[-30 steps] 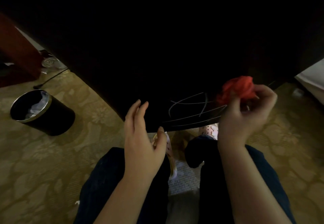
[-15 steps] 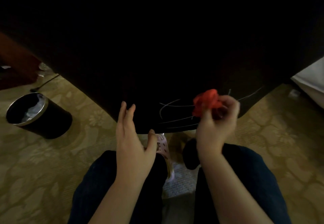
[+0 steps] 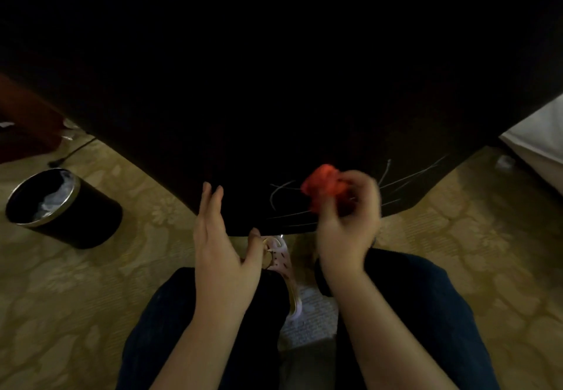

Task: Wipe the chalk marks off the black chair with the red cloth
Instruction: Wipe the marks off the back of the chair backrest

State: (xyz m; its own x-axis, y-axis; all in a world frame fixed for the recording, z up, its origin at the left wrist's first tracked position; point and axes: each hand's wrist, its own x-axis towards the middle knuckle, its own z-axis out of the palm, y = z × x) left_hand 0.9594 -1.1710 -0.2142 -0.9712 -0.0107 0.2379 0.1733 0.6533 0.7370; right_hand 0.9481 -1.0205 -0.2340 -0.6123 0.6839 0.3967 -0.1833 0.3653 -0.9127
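Observation:
The black chair (image 3: 274, 100) fills the upper view, its front edge just beyond my knees. Thin white chalk marks (image 3: 408, 177) run along that front part, some to the left of the cloth and some to the right. My right hand (image 3: 347, 222) is closed around a bunched red cloth (image 3: 323, 185), which sits over the middle of the marks; the hand is motion-blurred. My left hand (image 3: 222, 243) rests flat against the chair's front edge, fingers together and pointing up, thumb under the edge, holding nothing.
A black waste bin (image 3: 64, 206) with crumpled paper stands on the patterned carpet (image 3: 91, 283) at left. A white bed edge (image 3: 536, 139) shows at right. My dark-trousered legs (image 3: 426, 313) and a pink slipper (image 3: 283, 264) are below the chair.
My right hand has carried the red cloth leftward and down across the chalk marks, uncovering lines on the right. The view shifted slightly left. My left hand keeps its place on the chair edge.

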